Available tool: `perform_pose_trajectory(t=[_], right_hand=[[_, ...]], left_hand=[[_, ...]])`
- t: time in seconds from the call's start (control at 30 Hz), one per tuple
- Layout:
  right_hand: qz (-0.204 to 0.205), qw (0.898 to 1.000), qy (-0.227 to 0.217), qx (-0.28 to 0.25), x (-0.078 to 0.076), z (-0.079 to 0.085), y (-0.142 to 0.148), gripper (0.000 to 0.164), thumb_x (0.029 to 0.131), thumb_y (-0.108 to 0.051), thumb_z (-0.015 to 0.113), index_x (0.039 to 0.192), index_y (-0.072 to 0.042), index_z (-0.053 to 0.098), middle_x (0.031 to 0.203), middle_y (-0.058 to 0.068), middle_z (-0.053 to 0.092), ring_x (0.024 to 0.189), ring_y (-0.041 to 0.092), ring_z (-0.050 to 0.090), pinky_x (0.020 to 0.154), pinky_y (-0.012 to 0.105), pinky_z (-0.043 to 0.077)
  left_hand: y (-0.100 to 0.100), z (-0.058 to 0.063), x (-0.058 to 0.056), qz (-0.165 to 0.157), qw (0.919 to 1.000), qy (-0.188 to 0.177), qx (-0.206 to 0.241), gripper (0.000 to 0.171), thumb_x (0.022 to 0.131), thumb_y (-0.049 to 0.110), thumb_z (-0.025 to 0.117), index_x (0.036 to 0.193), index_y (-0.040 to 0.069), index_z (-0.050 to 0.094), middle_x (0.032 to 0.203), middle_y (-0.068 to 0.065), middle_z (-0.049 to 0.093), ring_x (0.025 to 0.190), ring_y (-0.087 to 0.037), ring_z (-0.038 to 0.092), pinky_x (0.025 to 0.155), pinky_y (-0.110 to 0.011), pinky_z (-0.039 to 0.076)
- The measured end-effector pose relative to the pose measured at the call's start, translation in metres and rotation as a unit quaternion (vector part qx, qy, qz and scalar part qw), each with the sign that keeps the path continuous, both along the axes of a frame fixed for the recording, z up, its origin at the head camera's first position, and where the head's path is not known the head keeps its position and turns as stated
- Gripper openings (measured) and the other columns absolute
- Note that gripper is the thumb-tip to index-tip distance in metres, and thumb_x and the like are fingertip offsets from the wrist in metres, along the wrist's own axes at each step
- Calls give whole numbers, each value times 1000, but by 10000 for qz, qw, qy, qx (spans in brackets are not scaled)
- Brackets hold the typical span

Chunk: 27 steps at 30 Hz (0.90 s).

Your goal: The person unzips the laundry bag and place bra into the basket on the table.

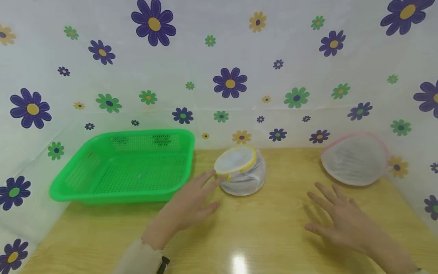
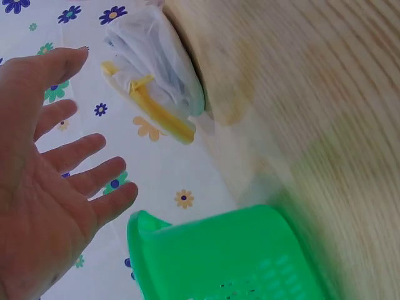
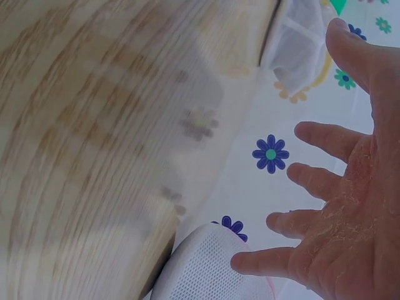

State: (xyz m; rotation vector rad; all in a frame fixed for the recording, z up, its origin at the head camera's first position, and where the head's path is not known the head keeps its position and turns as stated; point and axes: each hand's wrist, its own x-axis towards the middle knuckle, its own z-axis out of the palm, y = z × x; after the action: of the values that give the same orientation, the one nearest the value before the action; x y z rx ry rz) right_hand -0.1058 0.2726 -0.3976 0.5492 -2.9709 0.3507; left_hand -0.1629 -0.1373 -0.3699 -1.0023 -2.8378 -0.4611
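Note:
A white mesh laundry bag (image 1: 244, 182) with a yellow rim stands in the middle of the table, its round yellow-edged top tilted to the left. Just left of it my left hand (image 1: 191, 203) hovers with fingers spread; in the left wrist view a gap shows between those fingers and the bag (image 2: 156, 62). My right hand (image 1: 349, 222) is held over the right side of the table, fingers apart and holding nothing. Behind it lies a white mesh bag with a pink rim (image 1: 356, 161), also visible in the right wrist view (image 3: 209, 269).
A green plastic basket (image 1: 119, 198) with perforated sides sits on the left of the wooden table (image 1: 260, 236). Behind the table hangs a white cloth (image 1: 191, 64) printed with purple, green and yellow flowers.

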Motion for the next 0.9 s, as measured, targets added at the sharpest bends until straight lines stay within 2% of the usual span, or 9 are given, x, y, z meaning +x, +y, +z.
perform_pose_trajectory(t=[0.13, 0.27, 0.6, 0.77, 0.9], right_hand=[[2, 10000, 16, 12, 0, -2, 0, 79, 87, -61, 72, 148, -15, 54, 164, 18, 36, 142, 62, 33, 93, 88, 31], [11, 10000, 56, -15, 1, -6, 2, 76, 86, -60, 74, 145, -14, 57, 162, 19, 39, 140, 64, 33, 94, 87, 30], [20, 10000, -17, -65, 6, -18, -1, 74, 85, -60, 75, 142, -15, 59, 159, 19, 42, 140, 63, 35, 92, 85, 34], [89, 9999, 81, -57, 2, -16, -6, 73, 85, -60, 74, 142, -16, 60, 159, 18, 43, 140, 62, 36, 92, 85, 35], [132, 9998, 118, -81, -2, -13, -9, 72, 86, -59, 74, 142, -16, 60, 159, 18, 43, 140, 62, 36, 90, 86, 36]], left_hand=[[4, -8, -3, 60, 9991, -406, -75, 59, 101, 34, 64, 154, 16, 46, 163, -23, 36, 145, -52, 38, 116, -64, 35], [8, -13, -6, 67, 9983, -581, -22, 55, 101, 33, 64, 152, 17, 49, 164, -23, 33, 144, -54, 38, 116, -65, 34], [17, -24, -18, 232, 9974, -675, -87, 54, 99, 33, 67, 149, 20, 52, 169, -17, 25, 148, -54, 31, 113, -69, 34], [18, -22, -26, 162, 9984, -535, -86, 46, 99, 31, 67, 141, 16, 58, 167, -15, 29, 147, -55, 32, 111, -71, 36], [20, -19, -32, 156, 9979, -602, -153, 44, 100, 30, 65, 139, 12, 61, 166, -12, 35, 149, -52, 31, 113, -70, 35]])
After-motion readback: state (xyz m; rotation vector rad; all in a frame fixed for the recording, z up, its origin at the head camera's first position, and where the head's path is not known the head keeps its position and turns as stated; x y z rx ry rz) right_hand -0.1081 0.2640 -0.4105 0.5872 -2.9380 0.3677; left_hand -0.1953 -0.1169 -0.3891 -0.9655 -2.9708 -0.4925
